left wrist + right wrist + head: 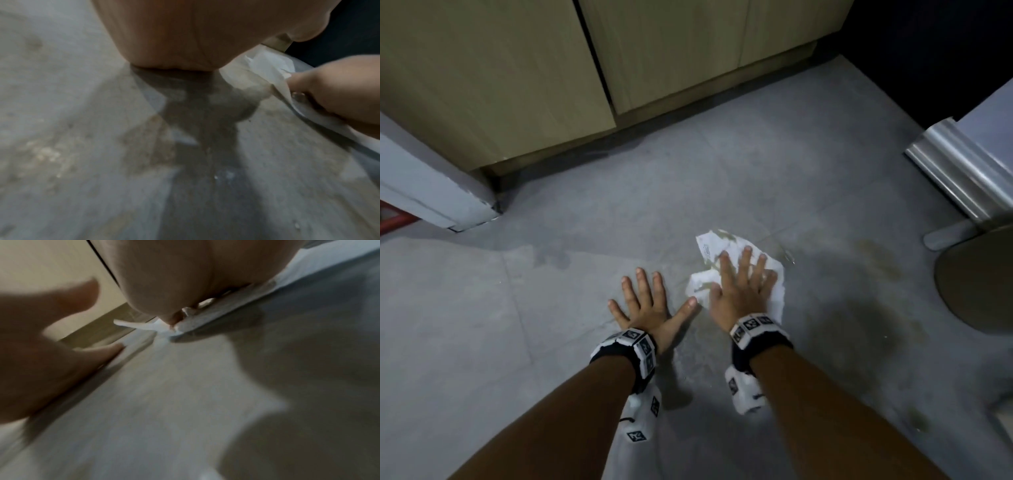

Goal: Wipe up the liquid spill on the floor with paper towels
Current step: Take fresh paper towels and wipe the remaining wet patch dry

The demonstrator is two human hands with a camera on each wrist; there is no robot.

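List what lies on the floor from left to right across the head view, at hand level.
Left hand flat on the floor → right hand pressing the paper towel → brownish spill stain → round metal base.

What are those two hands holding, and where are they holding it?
Neither hand grips anything. The right hand presses flat, fingers spread, on the middle of a crumpled paper towel on the floor. The left hand rests flat on bare floor.

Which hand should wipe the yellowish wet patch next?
The right hand, probably. It already lies flat on the paper towel, and the yellowish patch is on its side. The left hand is pressed flat on the bare floor, with no towel under it.
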